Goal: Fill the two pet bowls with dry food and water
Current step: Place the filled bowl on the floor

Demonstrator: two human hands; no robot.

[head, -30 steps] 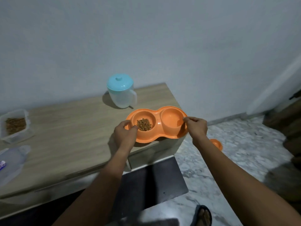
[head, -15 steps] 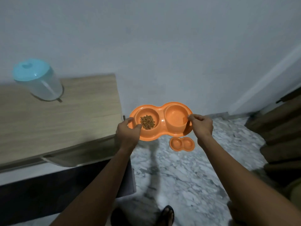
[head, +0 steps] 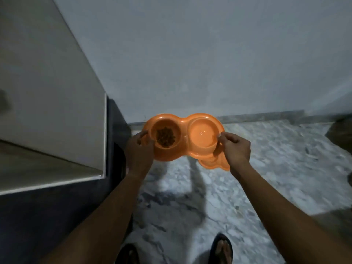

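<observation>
An orange double pet bowl (head: 183, 121) hangs in the air over the marble floor, held level by both ends. My left hand (head: 140, 149) grips its left rim and my right hand (head: 235, 149) pinches its right rim. The left cup holds brown dry food (head: 165, 137). The right cup (head: 202, 134) holds a shallow layer of clear water. A second orange double bowl (head: 213, 164) lies on the floor just below, mostly hidden by the held one and my right hand.
The wooden table (head: 47, 92) with its dark base (head: 116, 130) stands at the left. A grey wall (head: 190, 54) and skirting run across ahead. My two sandalled feet (head: 221, 248) are at the bottom edge on the marble floor (head: 266, 168).
Both hands have carried the bowl off the table, to the right and down over the floor. The view has turned down; the jug and food box have left the frame.
</observation>
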